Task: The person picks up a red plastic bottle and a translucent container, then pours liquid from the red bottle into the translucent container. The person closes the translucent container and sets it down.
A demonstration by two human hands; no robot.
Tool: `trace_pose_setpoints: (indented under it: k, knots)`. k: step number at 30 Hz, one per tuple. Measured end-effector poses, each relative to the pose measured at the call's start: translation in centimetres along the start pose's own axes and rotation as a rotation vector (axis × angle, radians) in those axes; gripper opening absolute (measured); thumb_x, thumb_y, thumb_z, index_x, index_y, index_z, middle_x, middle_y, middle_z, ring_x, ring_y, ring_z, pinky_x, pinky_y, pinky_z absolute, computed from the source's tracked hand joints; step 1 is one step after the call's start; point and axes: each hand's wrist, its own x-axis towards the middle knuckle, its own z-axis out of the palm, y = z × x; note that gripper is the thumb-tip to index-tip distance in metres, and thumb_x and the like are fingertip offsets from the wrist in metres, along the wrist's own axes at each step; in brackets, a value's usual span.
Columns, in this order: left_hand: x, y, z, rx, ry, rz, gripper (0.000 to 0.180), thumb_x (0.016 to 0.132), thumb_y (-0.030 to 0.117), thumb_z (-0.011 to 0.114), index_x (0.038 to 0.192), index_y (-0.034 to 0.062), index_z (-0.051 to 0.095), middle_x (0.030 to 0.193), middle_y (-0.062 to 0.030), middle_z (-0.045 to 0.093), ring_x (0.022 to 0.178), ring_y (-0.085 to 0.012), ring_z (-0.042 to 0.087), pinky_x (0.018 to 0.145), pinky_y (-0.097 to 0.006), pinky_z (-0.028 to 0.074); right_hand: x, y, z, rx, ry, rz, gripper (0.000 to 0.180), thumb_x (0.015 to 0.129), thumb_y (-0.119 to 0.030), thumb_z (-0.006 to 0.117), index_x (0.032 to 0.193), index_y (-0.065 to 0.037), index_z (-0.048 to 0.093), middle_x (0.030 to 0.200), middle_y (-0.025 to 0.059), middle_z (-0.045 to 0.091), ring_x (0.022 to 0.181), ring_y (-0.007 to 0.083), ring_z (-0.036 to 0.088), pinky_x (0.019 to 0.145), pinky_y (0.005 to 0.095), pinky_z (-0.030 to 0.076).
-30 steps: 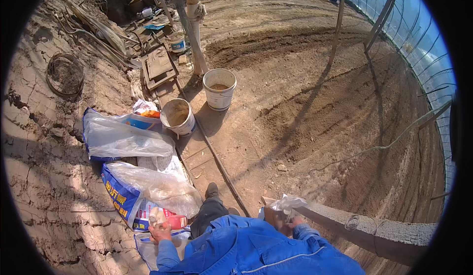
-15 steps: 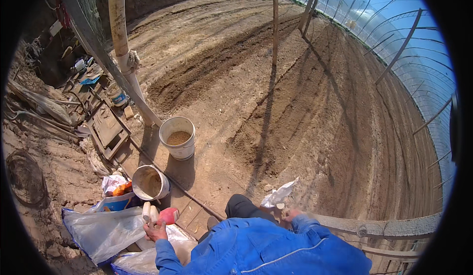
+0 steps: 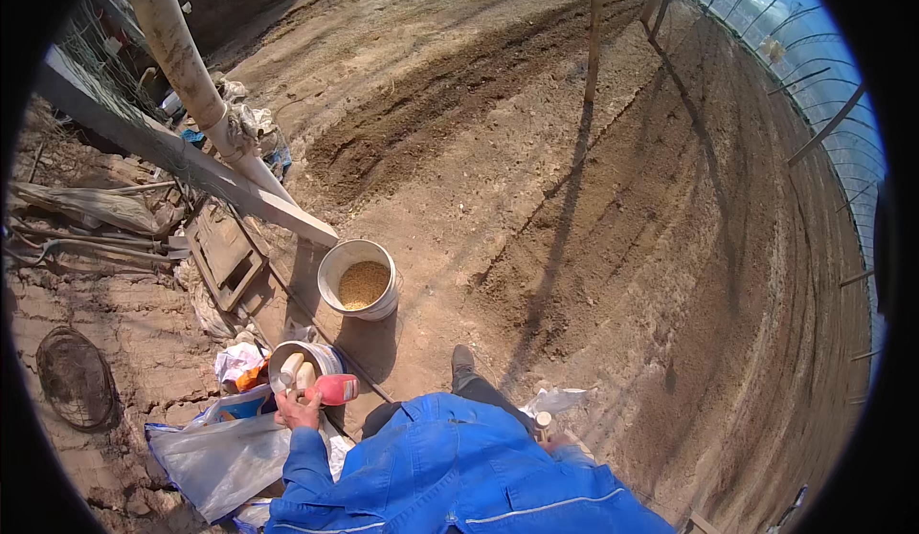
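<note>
My left hand [image 3: 300, 411] is closed round several small bottles. A red bottle [image 3: 338, 389] sticks out to the right of my fingers, and pale cream bottles [image 3: 292, 368] point away from me over a white bucket [image 3: 332, 356]. At my right side, my right hand [image 3: 557, 441] is partly hidden by my blue jacket. Its fingers close on what looks like a bottle with a pale round cap [image 3: 543, 420]. A crumpled white plastic bag [image 3: 558, 400] shows just beyond that hand.
Another white bucket [image 3: 361, 283] with tan grains stands ahead. Clear plastic sacks [image 3: 222, 459] lie at my left. Beyond are a wooden frame [image 3: 225, 255], a slanted post [image 3: 206, 175], a wire coil [image 3: 75, 378] and furrowed soil [image 3: 574, 237]. My shoe [image 3: 463, 359] is on the ground ahead.
I have stepped forward and my view has turned. My left hand, still holding the bottles, has moved from above the sacks to the near bucket. My right hand keeps its hold.
</note>
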Motion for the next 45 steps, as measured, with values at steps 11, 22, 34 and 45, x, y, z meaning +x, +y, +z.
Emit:
trace_pose_setpoints:
  k: [11,22,34,45]
  knots:
    - [15.2,19.5,5.1,0.063,-0.056,0.183,0.047,0.070,0.051,0.092,0.098,0.0143,0.083,0.136,-0.0118,0.062,0.134,-0.0278,0.054,0.109,-0.051,0.029,11.7,-8.2,-13.7,0.108,0.245,-0.074,0.050,0.079,-0.042,0.083,0.110,-0.002,0.080,0.107,0.0261,0.077,0.103,0.0435,0.075,0.091,0.0507,0.060]
    - [37.6,33.9,17.2,-0.083,-0.078,0.155,0.045,0.069,0.048,0.093,0.098,0.0153,0.083,0.132,-0.0092,0.060,0.128,-0.0261,0.054,0.108,-0.051,0.029,26.2,-22.7,-30.2,0.039,0.158,0.064,0.067,0.077,-0.052,0.087,0.121,-0.003,0.078,0.114,0.0268,0.077,0.109,0.0434,0.074,0.094,0.0511,0.059]
    - [58.8,47.2,16.6,-0.078,-0.017,0.022,0.045,0.070,0.044,0.096,0.102,0.0166,0.081,0.139,-0.0097,0.058,0.135,-0.0270,0.053,0.113,-0.056,0.026,40.0,-46.0,-47.8,0.031,0.018,-0.076,0.054,0.079,-0.049,0.087,0.110,-0.006,0.082,0.107,0.0238,0.079,0.102,0.0393,0.076,0.090,0.0491,0.059]
    - [74.1,52.8,16.5,-0.026,0.152,-0.329,0.040,0.067,0.039,0.098,0.097,0.0171,0.083,0.137,-0.0105,0.060,0.134,-0.0285,0.054,0.112,-0.050,0.028,58.7,-74.2,-68.6,-0.201,-0.046,-0.185,0.046,0.078,-0.040,0.091,0.112,-0.009,0.083,0.107,0.0171,0.081,0.103,0.0329,0.078,0.092,0.0448,0.060]
